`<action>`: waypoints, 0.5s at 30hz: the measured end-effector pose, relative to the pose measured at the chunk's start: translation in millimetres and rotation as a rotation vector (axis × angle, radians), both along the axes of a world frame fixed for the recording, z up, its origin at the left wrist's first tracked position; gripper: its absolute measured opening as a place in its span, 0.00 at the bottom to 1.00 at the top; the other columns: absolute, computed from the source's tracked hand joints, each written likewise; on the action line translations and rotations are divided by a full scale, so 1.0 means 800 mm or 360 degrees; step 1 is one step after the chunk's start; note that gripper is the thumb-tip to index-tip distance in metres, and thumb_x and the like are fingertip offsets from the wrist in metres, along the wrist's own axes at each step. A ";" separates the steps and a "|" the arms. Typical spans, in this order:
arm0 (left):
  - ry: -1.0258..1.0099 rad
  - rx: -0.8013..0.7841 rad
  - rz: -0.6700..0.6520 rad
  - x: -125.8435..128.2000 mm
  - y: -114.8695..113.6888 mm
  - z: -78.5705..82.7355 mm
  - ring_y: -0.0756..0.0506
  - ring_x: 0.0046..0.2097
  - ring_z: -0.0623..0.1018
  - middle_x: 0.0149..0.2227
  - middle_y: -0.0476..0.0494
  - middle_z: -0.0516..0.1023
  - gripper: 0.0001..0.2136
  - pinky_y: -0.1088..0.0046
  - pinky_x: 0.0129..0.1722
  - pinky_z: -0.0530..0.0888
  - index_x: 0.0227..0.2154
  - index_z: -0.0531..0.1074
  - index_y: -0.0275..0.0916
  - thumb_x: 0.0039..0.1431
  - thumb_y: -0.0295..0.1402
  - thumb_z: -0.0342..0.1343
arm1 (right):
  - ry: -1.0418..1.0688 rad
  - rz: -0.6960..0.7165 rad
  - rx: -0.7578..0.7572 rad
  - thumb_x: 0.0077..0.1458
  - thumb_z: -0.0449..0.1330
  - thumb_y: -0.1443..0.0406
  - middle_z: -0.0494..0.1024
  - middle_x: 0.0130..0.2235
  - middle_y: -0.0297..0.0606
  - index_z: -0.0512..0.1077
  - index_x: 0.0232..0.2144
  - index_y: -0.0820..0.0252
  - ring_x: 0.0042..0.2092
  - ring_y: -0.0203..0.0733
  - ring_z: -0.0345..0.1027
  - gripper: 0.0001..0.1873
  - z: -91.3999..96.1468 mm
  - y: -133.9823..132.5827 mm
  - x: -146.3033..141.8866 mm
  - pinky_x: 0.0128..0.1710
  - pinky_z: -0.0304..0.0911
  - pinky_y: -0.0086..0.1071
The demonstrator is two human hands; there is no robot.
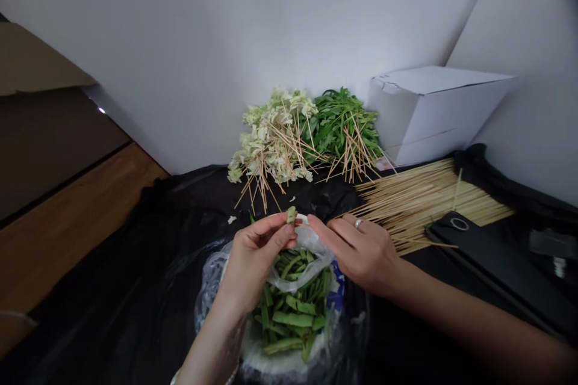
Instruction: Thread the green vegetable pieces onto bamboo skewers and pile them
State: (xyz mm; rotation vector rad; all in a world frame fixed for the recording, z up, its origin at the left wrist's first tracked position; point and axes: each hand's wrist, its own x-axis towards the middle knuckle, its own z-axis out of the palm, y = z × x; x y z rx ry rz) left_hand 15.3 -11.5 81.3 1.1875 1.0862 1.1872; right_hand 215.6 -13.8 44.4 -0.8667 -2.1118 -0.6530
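Note:
My left hand (pixel 259 252) pinches a short piece of green bean (pixel 291 215) between thumb and fingertips, above a bowl lined with a clear plastic bag (pixel 212 280). Cut green beans (pixel 295 319) fill the bag. Close by on the right is my right hand (pixel 361 252), a ring on one finger, its index finger reaching towards the bean piece and the other fingers curled in. Whatever those curled fingers hold, if anything, is hidden from view.
Loose bamboo skewers (pixel 433 192) lie at the right beside a dark phone (pixel 487 264). Against the wall are skewered cabbage pieces (pixel 271 132), skewered leafy greens (pixel 341 120) and a white box (pixel 442 114). Black plastic sheeting (pixel 171 240) covers the surface. A cardboard box (pixel 45 126) stands left.

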 end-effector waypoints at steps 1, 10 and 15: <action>-0.0016 -0.0018 -0.0006 0.000 -0.001 0.001 0.52 0.32 0.79 0.36 0.47 0.85 0.10 0.80 0.36 0.76 0.38 0.82 0.42 0.52 0.34 0.67 | 0.0005 0.0004 0.0004 0.60 0.52 0.75 0.71 0.29 0.36 0.66 0.55 0.71 0.31 0.39 0.63 0.21 -0.001 0.000 0.000 0.28 0.54 0.35; -0.0108 -0.0082 0.0147 -0.002 -0.003 -0.002 0.53 0.27 0.78 0.30 0.46 0.85 0.10 0.80 0.31 0.77 0.32 0.83 0.40 0.44 0.34 0.71 | 0.0037 0.0027 0.0056 0.58 0.53 0.76 0.73 0.30 0.37 0.65 0.55 0.72 0.29 0.37 0.60 0.22 -0.003 -0.003 0.002 0.26 0.52 0.34; -0.0043 -0.0071 0.0157 -0.001 -0.004 -0.002 0.51 0.27 0.78 0.30 0.46 0.84 0.11 0.78 0.31 0.78 0.32 0.83 0.40 0.43 0.34 0.72 | 0.0013 0.0006 0.0076 0.58 0.54 0.75 0.72 0.30 0.36 0.65 0.55 0.72 0.28 0.37 0.61 0.21 -0.004 -0.002 0.000 0.25 0.52 0.34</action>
